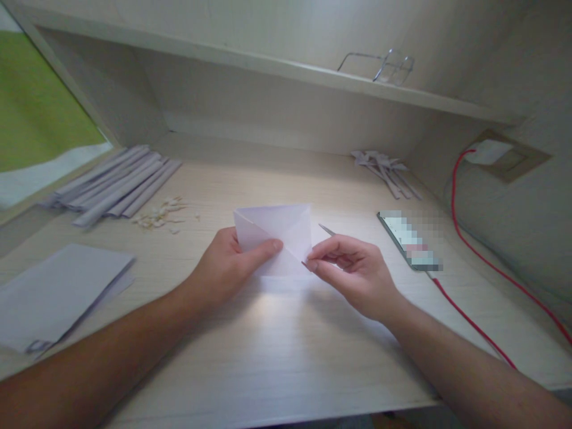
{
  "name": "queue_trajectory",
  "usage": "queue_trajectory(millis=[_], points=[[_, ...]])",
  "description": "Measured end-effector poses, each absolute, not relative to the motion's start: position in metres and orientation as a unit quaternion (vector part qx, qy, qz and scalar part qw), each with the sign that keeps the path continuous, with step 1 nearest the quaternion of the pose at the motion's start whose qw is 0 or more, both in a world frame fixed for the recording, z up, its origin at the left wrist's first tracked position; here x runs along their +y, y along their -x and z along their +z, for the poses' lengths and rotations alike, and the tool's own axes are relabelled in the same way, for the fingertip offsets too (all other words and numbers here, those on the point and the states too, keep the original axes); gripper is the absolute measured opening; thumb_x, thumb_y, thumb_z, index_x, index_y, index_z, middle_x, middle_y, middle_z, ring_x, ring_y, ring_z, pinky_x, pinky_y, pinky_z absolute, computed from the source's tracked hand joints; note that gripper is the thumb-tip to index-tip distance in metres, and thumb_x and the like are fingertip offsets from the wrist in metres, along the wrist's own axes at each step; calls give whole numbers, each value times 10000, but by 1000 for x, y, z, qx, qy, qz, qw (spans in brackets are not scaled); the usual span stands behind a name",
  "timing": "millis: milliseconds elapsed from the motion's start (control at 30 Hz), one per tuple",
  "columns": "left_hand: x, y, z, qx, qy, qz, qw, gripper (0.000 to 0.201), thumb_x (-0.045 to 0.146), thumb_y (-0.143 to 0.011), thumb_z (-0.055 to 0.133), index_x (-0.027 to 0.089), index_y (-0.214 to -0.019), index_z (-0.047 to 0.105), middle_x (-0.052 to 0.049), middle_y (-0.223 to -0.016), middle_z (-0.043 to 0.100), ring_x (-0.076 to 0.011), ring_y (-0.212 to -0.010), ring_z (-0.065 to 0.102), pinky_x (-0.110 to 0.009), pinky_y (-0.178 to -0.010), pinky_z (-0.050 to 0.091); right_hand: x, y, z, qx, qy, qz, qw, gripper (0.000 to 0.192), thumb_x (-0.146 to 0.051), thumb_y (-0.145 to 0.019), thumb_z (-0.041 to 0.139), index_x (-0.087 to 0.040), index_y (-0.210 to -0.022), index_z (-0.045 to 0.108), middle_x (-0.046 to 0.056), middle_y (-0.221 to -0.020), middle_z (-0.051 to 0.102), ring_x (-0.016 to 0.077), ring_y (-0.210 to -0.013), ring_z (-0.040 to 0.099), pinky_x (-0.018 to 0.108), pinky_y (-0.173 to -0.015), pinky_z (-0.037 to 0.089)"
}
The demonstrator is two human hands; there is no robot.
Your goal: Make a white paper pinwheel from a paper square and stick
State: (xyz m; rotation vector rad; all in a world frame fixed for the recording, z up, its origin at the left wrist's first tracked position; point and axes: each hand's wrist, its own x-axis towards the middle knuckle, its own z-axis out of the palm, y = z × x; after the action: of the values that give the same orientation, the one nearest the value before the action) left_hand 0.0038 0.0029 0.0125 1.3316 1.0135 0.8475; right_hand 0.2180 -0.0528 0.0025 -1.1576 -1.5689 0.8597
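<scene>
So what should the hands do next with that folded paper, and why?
Probably press the fold flat along its edge. The left hand pinches the folded white paper with the thumb on top, and the right hand pinches its lower right corner, so the sheet stands lifted off the desk, its crease apparently not yet pressed.

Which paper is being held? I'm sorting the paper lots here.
The folded white sheet at centre: left hand and right hand pinch it. The other paper lies untouched.

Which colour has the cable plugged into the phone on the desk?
Red cable, clearest in the head view.
</scene>
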Motion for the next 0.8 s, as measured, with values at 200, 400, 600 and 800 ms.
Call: queue_trajectory(millis=[200, 400, 600, 800], points=[[3, -4, 13, 416, -578, 364, 600, 201, 345, -799, 769, 180, -914, 775, -47, -900, 807, -226, -760, 709, -263, -649, 522, -54, -217, 2, -633, 471, 360, 497, 77, -137, -830, 760, -200, -862, 731, 12, -797, 722, 147, -745, 665, 285, -691, 519], [1, -2, 13, 416, -575, 355, 609, 215, 353, -804, 769, 167, -911, 778, -44, -890, 800, -205, -749, 693, -256, -665, 520, -54, -216, 3, -622, 466, 385, 497, 80, -136, -829, 749, -190, -841, 692, 15, -800, 709, 147, -754, 673, 283, -697, 530], [2, -2, 15, 440, -577, 342, 597, 254, 414, -766, 788, 162, -792, 764, -27, -734, 752, -170, -604, 627, -236, -541, 453, -55, -216, 6, -639, 482, 402, 444, 162, -119, -760, 775, -191, -743, 630, 0, -749, 684, 143, -696, 638, 283, -665, 518], [3, -3, 17, 419, -634, 246, 602, 191, 343, -729, 782, 153, -714, 762, -30, -657, 710, -169, -557, 598, -242, -513, 411, -52, -218, 6, -574, 496, 372, 536, 282, -216, -795, 792, -222, -802, 510, 14, -860, 693, 163, -777, 639, 298, -689, 500]])
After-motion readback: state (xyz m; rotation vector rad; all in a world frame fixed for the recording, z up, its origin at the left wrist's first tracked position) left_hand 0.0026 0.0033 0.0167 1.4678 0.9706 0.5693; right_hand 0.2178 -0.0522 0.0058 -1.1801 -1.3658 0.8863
